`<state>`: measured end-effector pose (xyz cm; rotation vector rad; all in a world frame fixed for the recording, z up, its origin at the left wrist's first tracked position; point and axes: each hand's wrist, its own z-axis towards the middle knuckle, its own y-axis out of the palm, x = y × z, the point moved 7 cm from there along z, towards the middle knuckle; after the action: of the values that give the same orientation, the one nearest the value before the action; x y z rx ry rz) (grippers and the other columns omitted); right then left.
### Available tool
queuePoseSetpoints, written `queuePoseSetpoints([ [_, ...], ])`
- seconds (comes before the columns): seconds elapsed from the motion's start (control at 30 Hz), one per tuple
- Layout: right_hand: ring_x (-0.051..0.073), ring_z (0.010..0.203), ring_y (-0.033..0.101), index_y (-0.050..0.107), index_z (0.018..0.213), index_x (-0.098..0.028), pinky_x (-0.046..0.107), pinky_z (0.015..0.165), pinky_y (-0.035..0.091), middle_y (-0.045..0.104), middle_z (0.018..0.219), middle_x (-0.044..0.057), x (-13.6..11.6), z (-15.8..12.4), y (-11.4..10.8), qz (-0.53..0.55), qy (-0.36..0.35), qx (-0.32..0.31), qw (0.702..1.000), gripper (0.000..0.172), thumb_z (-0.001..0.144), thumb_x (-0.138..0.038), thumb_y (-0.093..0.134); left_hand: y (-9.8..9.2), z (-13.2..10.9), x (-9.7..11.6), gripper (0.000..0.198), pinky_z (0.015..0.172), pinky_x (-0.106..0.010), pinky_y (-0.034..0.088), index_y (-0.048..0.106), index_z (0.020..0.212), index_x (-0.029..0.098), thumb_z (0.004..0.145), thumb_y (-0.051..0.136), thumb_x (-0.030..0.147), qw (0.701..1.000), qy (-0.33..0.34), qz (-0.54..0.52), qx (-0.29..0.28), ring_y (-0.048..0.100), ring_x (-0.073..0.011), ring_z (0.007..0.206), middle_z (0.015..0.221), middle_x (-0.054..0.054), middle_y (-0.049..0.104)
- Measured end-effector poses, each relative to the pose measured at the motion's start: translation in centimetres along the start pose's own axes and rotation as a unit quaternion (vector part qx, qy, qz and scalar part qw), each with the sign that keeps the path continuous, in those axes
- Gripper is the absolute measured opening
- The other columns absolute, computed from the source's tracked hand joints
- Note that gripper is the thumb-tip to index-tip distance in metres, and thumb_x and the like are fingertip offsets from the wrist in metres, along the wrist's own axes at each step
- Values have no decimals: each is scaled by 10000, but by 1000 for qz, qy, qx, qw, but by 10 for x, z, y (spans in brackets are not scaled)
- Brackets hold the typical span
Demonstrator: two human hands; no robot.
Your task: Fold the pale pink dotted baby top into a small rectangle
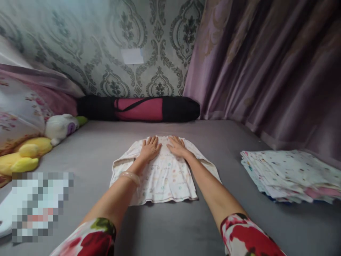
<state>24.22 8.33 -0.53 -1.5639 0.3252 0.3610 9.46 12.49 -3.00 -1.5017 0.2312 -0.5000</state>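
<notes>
A small white long-sleeved shirt (pixel 165 177) with a fine coloured print lies spread on the grey bed sheet (pixel 170 231), its hem towards me and its sleeves out to both sides. My left hand (pixel 151 147) presses flat on the upper left of the shirt, fingers spread. On the upper right, near the neckline, my right hand (pixel 178 146) also lies flat with its fingers apart. Neither hand grips the cloth. Part of each sleeve is hidden under my forearms.
To the right is a stack of folded clothes (pixel 290 174). A black and pink rolled bag (pixel 141 108) lies along the wall. At left are a white plush toy (pixel 60 128), a yellow plush toy (pixel 26 154) and a partly blurred-out white object (pixel 7 209). Purple curtains (pixel 239 60) hang at right.
</notes>
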Motion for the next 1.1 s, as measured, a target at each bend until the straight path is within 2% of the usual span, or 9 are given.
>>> queuePoseSetpoints([
  [0.13,172,1233,510,558,1301,-177,271,1022,374,578,1333,98,33,-26,-65,106,16,100,989,398,956,-302,403,-1,0,2,605,1145,-538,172,264,1497,157,979,178,459,1000,1,1,-10,200,-298,1448,1572,-103,251],
  [0.23,170,894,646,696,953,-131,238,802,476,720,937,67,78,-62,-93,100,82,68,989,319,918,-371,488,2,3,0,623,1150,-540,162,241,1504,139,978,165,464,1000,-3,5,-21,182,-302,1452,1579,-109,230],
  [0.43,115,640,615,656,796,-136,196,567,468,668,727,27,142,-120,-75,100,251,-109,957,328,692,-424,773,-4,4,10,580,1108,-587,203,302,1466,88,979,238,398,999,-7,29,-23,225,-347,1425,1546,-199,270],
  [0.6,103,615,614,599,874,-149,193,552,468,664,778,5,132,-124,-64,109,248,-135,953,328,635,-226,809,-21,4,61,452,1078,-487,302,504,1288,69,853,384,69,998,39,46,36,427,-305,1298,1386,-231,461],
  [0.8,118,647,620,617,931,-153,206,575,453,670,815,7,123,-124,-67,108,199,-140,964,258,689,-130,705,-8,10,132,415,1044,-338,408,555,1241,151,871,377,88,972,223,-63,47,509,-197,1216,1276,-121,584],
  [0.87,134,706,622,637,938,-164,209,600,444,671,838,13,123,-123,-75,75,179,-110,975,240,706,-111,665,0,12,139,387,1047,-339,416,572,1222,136,910,344,132,962,246,-102,64,527,-196,1202,1251,-131,603],
  [0.97,168,886,608,657,971,-183,227,722,447,647,970,54,114,-122,-106,-15,126,25,992,249,771,-76,556,12,15,136,400,1082,-386,391,553,1266,157,951,313,207,964,223,-121,84,495,-205,1260,1318,-125,578],
  [1.03,185,991,579,655,1042,-200,254,832,429,606,1081,83,103,-126,-130,-77,86,136,984,354,792,-31,472,19,16,132,418,1114,-412,352,517,1318,168,963,308,242,970,200,-113,78,441,-212,1322,1386,-114,532],
  [1.1,200,1047,559,655,1089,-220,284,897,406,582,1139,95,99,-132,-142,-123,78,170,975,448,772,8,436,23,15,130,434,1135,-412,320,489,1352,168,974,306,278,976,184,-101,65,400,-215,1359,1423,-108,502],
])
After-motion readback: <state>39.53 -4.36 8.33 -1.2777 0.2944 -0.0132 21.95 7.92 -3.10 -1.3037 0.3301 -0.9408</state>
